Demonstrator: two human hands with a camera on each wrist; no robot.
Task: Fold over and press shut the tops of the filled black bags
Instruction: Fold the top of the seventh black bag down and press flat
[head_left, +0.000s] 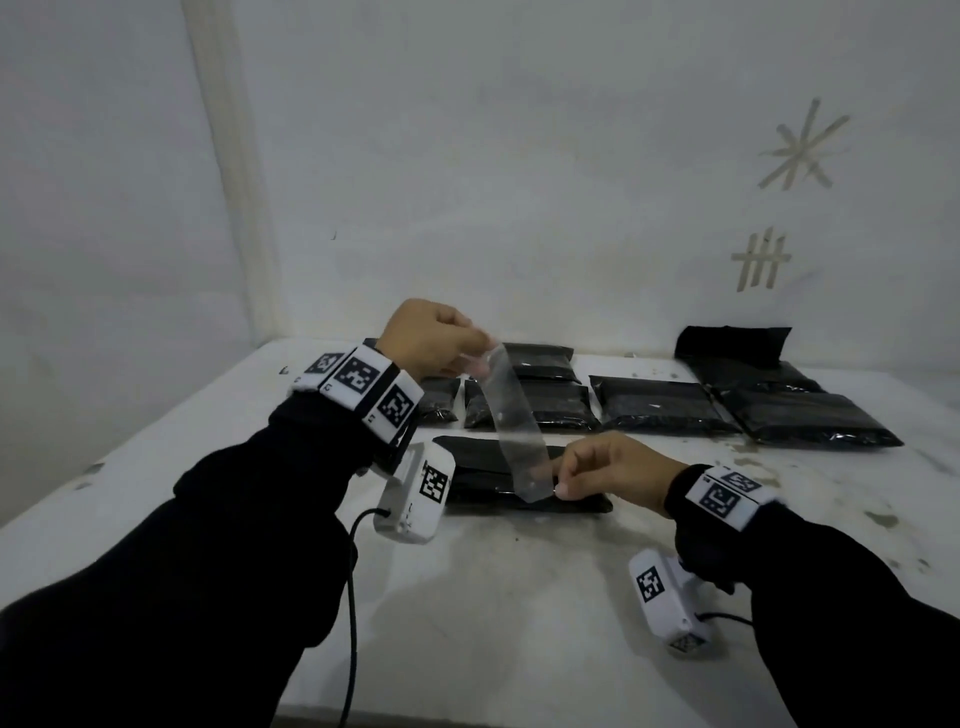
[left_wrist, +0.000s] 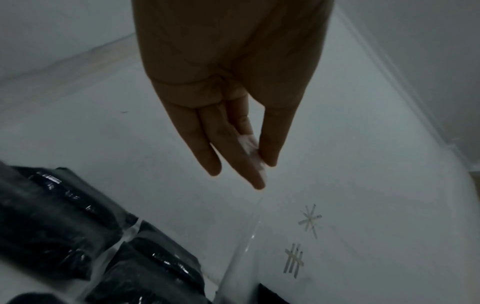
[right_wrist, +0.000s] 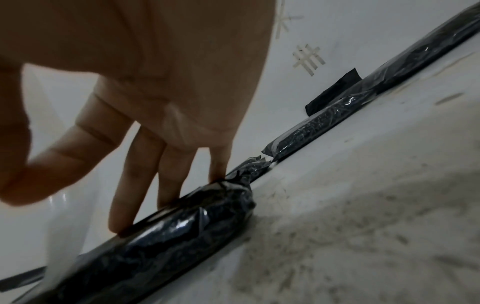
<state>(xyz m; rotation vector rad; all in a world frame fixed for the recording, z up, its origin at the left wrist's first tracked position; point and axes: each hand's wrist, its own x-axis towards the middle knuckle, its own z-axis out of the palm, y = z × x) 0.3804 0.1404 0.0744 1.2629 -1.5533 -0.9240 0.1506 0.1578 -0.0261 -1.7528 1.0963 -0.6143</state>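
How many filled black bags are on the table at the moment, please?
7 black bags: one in front; along the wall, one at far left, two in the middle, one right of them, two overlapping at far right. Others may be hidden.

Clear strip (head_left: 514, 421) pinched at its top by raised left hand (head_left: 434, 340), lower end held by right hand (head_left: 605, 467) against black bag (head_left: 478, 470), more filled black bags (head_left: 660, 405) laid beyond the hands.
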